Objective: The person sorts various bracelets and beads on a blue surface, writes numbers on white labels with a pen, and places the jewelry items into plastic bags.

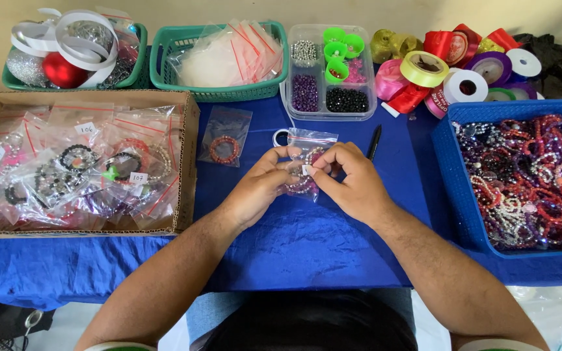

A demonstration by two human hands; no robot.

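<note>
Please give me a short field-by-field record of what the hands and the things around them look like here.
Surface: table under a blue cloth
Left hand: pinching the small clear bag from its left side
Right hand: pinching the same bag from its right side
Bag contents: a beaded bracelet, partly hidden by fingers
Beside the bag: black pen; another bagged bracelet
Left of the hands: cardboard box of bagged bracelets
Right of the hands: blue basket heaped with loose bracelets
Far edge: bead organiser, ribbon rolls, green baskets
</note>
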